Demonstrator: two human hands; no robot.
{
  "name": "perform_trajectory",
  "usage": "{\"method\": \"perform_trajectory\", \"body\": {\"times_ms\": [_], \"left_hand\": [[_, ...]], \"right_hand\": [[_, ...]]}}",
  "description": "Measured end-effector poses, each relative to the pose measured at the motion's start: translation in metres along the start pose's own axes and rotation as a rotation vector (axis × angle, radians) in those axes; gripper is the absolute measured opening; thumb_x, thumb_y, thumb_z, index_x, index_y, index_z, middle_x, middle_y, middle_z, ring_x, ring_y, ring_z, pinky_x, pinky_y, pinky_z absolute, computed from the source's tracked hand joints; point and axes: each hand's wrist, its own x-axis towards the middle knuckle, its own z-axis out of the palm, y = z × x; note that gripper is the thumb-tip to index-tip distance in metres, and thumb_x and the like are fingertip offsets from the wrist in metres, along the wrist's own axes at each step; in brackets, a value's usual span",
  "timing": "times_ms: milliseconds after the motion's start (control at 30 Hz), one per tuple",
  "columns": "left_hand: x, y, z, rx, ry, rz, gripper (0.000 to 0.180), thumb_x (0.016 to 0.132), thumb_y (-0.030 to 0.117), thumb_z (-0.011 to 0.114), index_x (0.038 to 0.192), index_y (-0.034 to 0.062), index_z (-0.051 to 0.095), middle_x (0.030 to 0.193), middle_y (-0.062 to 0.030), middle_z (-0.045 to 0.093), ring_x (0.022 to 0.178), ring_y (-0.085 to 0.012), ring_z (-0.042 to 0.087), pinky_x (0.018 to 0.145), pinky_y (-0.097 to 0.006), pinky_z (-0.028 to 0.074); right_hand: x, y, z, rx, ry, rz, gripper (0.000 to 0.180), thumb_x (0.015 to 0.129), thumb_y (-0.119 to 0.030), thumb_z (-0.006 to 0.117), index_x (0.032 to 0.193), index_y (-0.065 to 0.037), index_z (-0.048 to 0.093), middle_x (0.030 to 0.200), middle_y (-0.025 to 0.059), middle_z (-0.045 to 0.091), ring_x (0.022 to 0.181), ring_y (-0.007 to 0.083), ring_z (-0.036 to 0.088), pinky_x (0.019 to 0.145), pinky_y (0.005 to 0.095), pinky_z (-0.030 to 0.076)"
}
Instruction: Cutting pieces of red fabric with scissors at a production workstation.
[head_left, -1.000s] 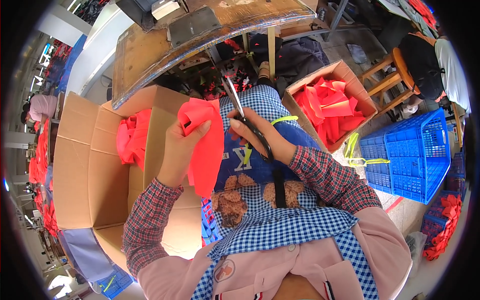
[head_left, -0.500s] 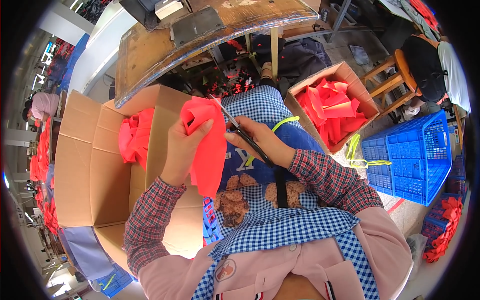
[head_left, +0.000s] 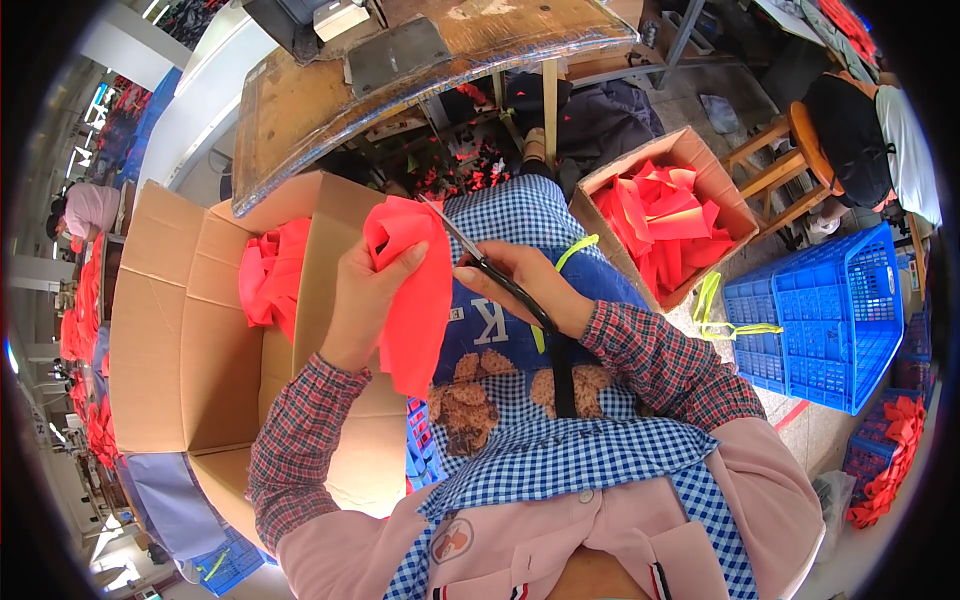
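A red cloth hangs over the lap, its top pinched in the closed fingers of the left hand. The right hand, just beside it, grips scissors, their tip touching the cloth's upper edge. An open box crowds the left; a second box and blue crate stand right, the bench ahead.

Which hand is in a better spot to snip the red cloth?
Right, most likely. The right hand holds the scissors, whose tips lie beside the red cloth. The left hand is busy holding that cloth up.
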Motion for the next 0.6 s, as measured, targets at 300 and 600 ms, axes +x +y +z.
{"method": "perform_trajectory", "body": {"times_ms": [300, 600], "left_hand": [[-0.001, 0.005, -0.003, 0.079, -0.059, -0.089, 0.027, 0.09, 0.013, 0.069, 0.113, 0.0009, 0.062, 0.099, -0.0034, 0.068, 0.084, -0.0099, 0.066, 0.074, -0.025, 0.055], [0.0, 0.007, -0.003, 0.146, -0.095, -0.144, 0.025, 0.09, 0.014, 0.069, 0.11, 0.0003, 0.062, 0.095, -0.0034, 0.069, 0.081, -0.0093, 0.067, 0.071, -0.024, 0.055]], "right_hand": [[0.0, 0.006, 0.001, 0.028, -0.034, -0.018, 0.036, 0.094, -0.036, 0.066, 0.107, -0.003, 0.065, 0.067, -0.0008, 0.053, 0.062, 0.0067, 0.045, 0.056, 0.0258, 0.039], [-0.005, 0.005, -0.004, -0.139, -0.039, 0.026, 0.035, 0.096, -0.037, 0.062, 0.091, -0.003, 0.063, 0.06, 0.001, 0.047, 0.056, 0.0088, 0.04, 0.051, 0.0294, 0.035]]}}
